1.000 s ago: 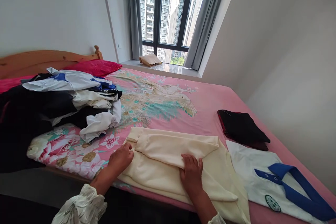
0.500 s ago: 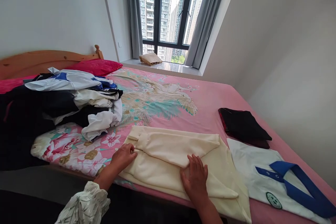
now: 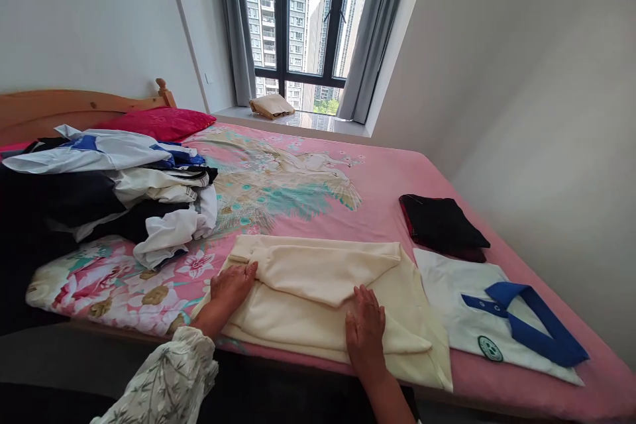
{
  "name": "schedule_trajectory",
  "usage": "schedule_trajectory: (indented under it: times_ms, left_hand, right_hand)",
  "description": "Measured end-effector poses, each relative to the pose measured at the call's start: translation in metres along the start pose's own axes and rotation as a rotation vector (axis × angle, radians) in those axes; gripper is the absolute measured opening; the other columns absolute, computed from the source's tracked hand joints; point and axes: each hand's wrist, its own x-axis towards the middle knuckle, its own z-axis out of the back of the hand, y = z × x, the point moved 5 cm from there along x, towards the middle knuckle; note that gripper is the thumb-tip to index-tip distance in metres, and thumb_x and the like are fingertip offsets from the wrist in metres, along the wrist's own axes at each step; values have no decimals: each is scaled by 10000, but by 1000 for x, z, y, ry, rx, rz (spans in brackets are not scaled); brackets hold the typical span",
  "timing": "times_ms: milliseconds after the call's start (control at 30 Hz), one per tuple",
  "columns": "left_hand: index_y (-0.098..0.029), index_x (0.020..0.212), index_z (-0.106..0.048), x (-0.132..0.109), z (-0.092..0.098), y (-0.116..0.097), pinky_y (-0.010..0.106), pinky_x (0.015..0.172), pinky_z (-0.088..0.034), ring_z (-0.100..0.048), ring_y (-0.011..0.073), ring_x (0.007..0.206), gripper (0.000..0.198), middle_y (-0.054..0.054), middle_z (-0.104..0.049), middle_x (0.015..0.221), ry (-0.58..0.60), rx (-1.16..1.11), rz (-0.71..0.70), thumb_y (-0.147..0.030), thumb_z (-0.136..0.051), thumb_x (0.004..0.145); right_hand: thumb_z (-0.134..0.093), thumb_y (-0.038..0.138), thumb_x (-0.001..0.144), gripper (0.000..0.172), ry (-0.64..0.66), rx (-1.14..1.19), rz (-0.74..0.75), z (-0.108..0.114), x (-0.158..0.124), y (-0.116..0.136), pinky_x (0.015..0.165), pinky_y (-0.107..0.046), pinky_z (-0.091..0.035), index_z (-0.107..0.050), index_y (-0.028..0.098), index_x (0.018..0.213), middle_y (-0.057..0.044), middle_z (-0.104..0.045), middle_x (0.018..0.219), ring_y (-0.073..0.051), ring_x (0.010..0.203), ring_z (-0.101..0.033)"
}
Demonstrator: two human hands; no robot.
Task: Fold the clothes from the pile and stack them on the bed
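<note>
A cream long-sleeved top (image 3: 318,321) lies near the front edge of the bed, with one sleeve (image 3: 308,271) folded across its body. My left hand (image 3: 233,288) rests on its left side, by the cuff; the fingers lie over the fabric and are partly hidden from view. Flat on the lower middle of the top is my right hand (image 3: 366,331), fingers stretched out, palm against the cloth by the edge of the folded sleeve. Just right of the top, a folded white polo shirt (image 3: 447,291) with a blue collar and a round green badge lies face up.
Behind the polo shirt sits a folded black garment (image 3: 442,222). A loose heap of clothes (image 3: 124,192) covers the bed's left side, in front of a red pillow (image 3: 163,122). On the windowsill lies a tan folded item (image 3: 271,106). The pink sheet (image 3: 387,179) has a peacock print.
The view has turned slightly right, so everything appears shifted left. My left hand has moved up a little along the cuff side. My right hand stays on the top, which keeps its shape.
</note>
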Motion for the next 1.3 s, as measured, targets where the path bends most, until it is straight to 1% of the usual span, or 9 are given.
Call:
schedule_trajectory:
  times_ms: [133, 267, 400, 533, 700, 833, 967, 1167, 1300]
  left_hand:
    - [-176, 840, -665, 0, 0, -6, 455, 844, -390, -603, 322, 970, 581, 147, -691, 965, -46, 43, -82, -522, -202, 900]
    - [-176, 832, -618, -3, 4, -10, 365, 777, -400, -613, 284, 918, 535, 135, -682, 892, -130, 50, -165, -520, -216, 909]
    - [-221, 917, -594, -5, 4, -10, 302, 616, -372, -645, 247, 805, 534, 82, -696, 868, -67, -66, -110, -562, -183, 908]
    - [-238, 928, -588, -2, 14, -6, 286, 604, -356, -644, 233, 841, 516, 60, -702, 905, -58, -89, -95, -562, -187, 910]
    - [-242, 975, -574, 7, 30, 13, 290, 607, -351, -636, 243, 857, 547, 73, -692, 930, -86, -69, -40, -587, -157, 900]
    - [-237, 976, -593, 15, 17, 26, 302, 627, -376, -640, 257, 881, 516, 81, -698, 958, -5, -62, -11, -570, -206, 897]
    - [-231, 996, -593, 18, 6, 30, 313, 649, -391, -639, 262, 903, 504, 87, -694, 992, 16, -68, -3, -546, -212, 900]
    - [-242, 1004, -578, 18, 8, 35, 315, 632, -381, -636, 263, 859, 552, 85, -693, 956, -18, -80, 17, -584, -160, 890]
    - [-237, 1009, -584, 20, 8, 37, 317, 638, -386, -634, 268, 888, 538, 91, -690, 988, -13, -79, 26, -569, -176, 894]
  right_hand:
    - [-386, 164, 745, 560, -55, 19, 25, 10, 2, 0, 1065, -489, -207, -368, 149, 1305, -125, -453, 1337, -259, 1298, -328]
    - [-402, 147, 730, 481, -63, 48, 24, 16, 1, 0, 1041, -463, -257, -445, 164, 1209, -112, -512, 1238, -248, 1216, -405]
    - [-400, 164, 750, 464, -28, 22, 29, 15, -1, 3, 1041, -470, -240, -456, 181, 1210, -105, -502, 1261, -250, 1223, -399]
    - [-391, 188, 778, 445, -39, 18, 43, 15, 1, 3, 1031, -462, -257, -459, 177, 1217, -107, -509, 1255, -251, 1221, -402]
    - [-387, 222, 790, 434, -15, -29, 23, 13, 4, -4, 1040, -456, -248, -483, 173, 1211, -110, -513, 1258, -256, 1229, -398]
    - [-386, 244, 796, 431, 42, -94, -5, 8, 6, -12, 1029, -458, -262, -511, 179, 1202, -116, -525, 1256, -264, 1217, -416]
    - [-385, 279, 830, 415, 89, -143, -20, 4, 13, -22, 1003, -450, -295, -531, 170, 1203, -126, -544, 1252, -262, 1201, -441]
    - [-360, 346, 888, 403, 222, -234, -112, 8, 18, -44, 982, -470, -321, -540, 165, 1199, -128, -575, 1226, -259, 1170, -489]
    - [-367, 364, 903, 393, 260, -244, -85, 14, 20, -53, 988, -424, -334, -560, 147, 1167, -121, -600, 1189, -243, 1111, -528]
